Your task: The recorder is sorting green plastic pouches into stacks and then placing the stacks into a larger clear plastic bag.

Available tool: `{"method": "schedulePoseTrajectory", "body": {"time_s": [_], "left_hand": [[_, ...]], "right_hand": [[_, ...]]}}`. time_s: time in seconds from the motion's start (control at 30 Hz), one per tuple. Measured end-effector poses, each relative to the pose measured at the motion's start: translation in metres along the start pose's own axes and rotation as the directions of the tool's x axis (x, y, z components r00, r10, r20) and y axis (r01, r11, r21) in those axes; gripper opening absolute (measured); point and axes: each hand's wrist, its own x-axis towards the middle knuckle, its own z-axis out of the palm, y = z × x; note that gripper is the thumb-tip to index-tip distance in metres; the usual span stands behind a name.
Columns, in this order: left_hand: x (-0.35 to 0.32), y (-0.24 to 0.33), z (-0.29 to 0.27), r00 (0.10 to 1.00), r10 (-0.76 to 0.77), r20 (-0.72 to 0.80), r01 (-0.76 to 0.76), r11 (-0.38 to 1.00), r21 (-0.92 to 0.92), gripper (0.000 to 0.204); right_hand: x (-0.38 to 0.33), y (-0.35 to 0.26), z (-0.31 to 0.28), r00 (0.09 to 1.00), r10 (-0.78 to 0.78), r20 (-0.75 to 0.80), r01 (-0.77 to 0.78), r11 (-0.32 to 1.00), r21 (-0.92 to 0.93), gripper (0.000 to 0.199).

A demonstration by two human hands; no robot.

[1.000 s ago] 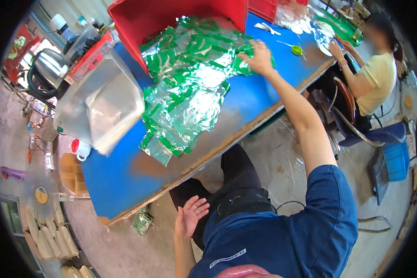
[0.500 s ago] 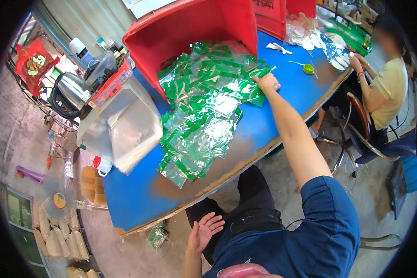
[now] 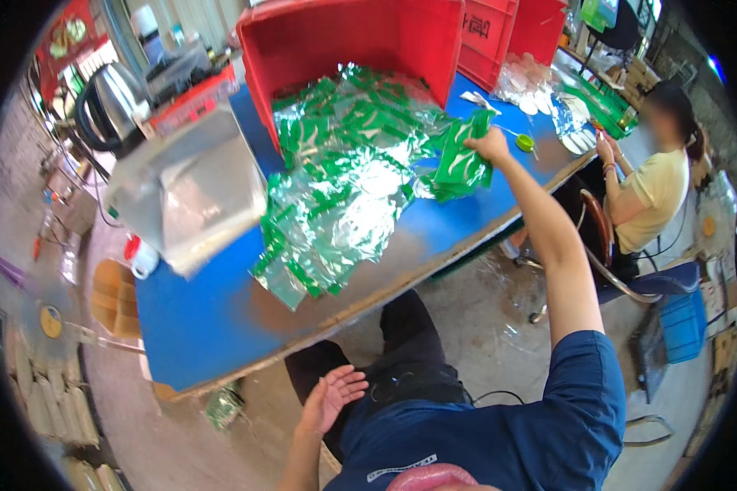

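Observation:
My right hand (image 3: 491,147) is closed on the edge of some green plastic packets (image 3: 462,164), which hang at the right side of a large heap. How many it grips I cannot tell. The heap of shiny green-and-clear packets (image 3: 336,209) spills from a tipped red crate (image 3: 348,41) across the blue tabletop (image 3: 190,340) toward its near edge. Over my lap, away from the table, my left hand (image 3: 334,399) is open, palm up and holding nothing.
At left stand a translucent bin (image 3: 127,184) with clear bags, a steel kettle (image 3: 115,102) and a white cup (image 3: 142,256). A green ring-shaped item (image 3: 525,143) lies at right. A seated co-worker (image 3: 651,192) handles white pieces. One packet bundle (image 3: 224,407) is on the floor.
My right hand has drawn green packets up and away from the heap's right side. My left hand stays open over my lap. The whole view has shifted.

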Motion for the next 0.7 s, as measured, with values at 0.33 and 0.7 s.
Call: {"method": "schedulePoseTrajectory", "body": {"time_s": [0.33, 0.7], "left_hand": [[0.039, 0.007, 0.027, 0.994, 0.039, 0.105, -0.041, 0.999, 0.019, 0.074], [0.002, -0.001, 0.011, 0.993, 0.120, -0.018, -0.120, 0.993, -0.011, 0.072]], "right_hand": [[-0.032, -0.205, 0.025, 0.947, -0.292, 0.130, 0.313, 0.758, -0.572, 0.054], [-0.055, -0.193, 0.125, 0.519, -0.852, 0.068, 0.854, 0.513, -0.089, 0.083]]}}
